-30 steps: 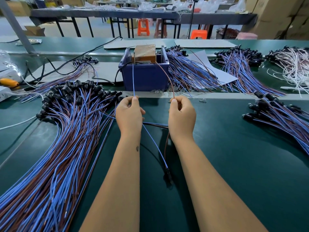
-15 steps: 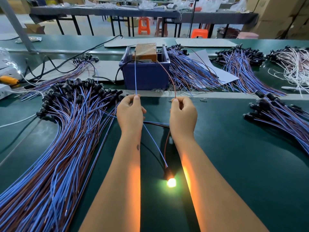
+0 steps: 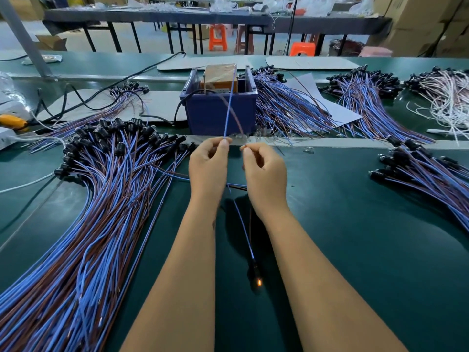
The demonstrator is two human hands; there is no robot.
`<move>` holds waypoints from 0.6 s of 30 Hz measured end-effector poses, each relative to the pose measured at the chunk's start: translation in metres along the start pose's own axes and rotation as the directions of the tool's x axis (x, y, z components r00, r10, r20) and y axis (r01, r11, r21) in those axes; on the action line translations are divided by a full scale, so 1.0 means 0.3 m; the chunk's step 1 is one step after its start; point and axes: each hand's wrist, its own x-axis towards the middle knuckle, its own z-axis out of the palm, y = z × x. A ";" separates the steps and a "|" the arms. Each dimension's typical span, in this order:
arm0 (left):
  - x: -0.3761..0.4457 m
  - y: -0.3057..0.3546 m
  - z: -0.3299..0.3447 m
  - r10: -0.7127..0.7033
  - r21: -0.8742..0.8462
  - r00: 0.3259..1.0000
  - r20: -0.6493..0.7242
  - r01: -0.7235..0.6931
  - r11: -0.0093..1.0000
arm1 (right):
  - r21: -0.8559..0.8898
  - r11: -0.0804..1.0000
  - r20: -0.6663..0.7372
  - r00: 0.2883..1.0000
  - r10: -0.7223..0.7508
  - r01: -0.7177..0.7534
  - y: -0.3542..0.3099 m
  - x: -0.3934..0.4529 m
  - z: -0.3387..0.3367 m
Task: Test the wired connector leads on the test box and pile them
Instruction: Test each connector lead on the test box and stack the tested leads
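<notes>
Green bench mat (image 3: 355,237) is taking up most of the view, with workshop tables and orange stools sitting blurry way beyond the fingertips. Left hand (image 3: 208,168) is pinching the blue wire (image 3: 228,110) between thumb and forefinger, other fingers curled in. Right hand (image 3: 265,171) is doing the same with the brown wire (image 3: 234,118), though that one is smeared and hard to follow.

Both wires are running up and away from the fingertips toward the test box (image 3: 220,77), an orange-brown thing sitting in a blue bin (image 3: 219,113). Can't tell if the tips are actually touching its contacts.

Lead's long axis is running near to far: below the hands the wires are coming back toward the wearer between the forearms, ending in the black connector (image 3: 255,271), which is lying on the mat and showing a tiny orange glow. The stretch behind the palms is hidden.

Big pile of leads (image 3: 96,212) is fanning out left of the left hand, cut off at the frame edge. More bundles (image 3: 426,174) are lying well right of the right hand
</notes>
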 end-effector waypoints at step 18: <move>0.038 0.000 -0.036 -0.281 -0.529 0.952 0.118 0.300 0.794 | -0.096 0.981 0.317 0.939 -0.132 0.170 0.025 -0.005 0.000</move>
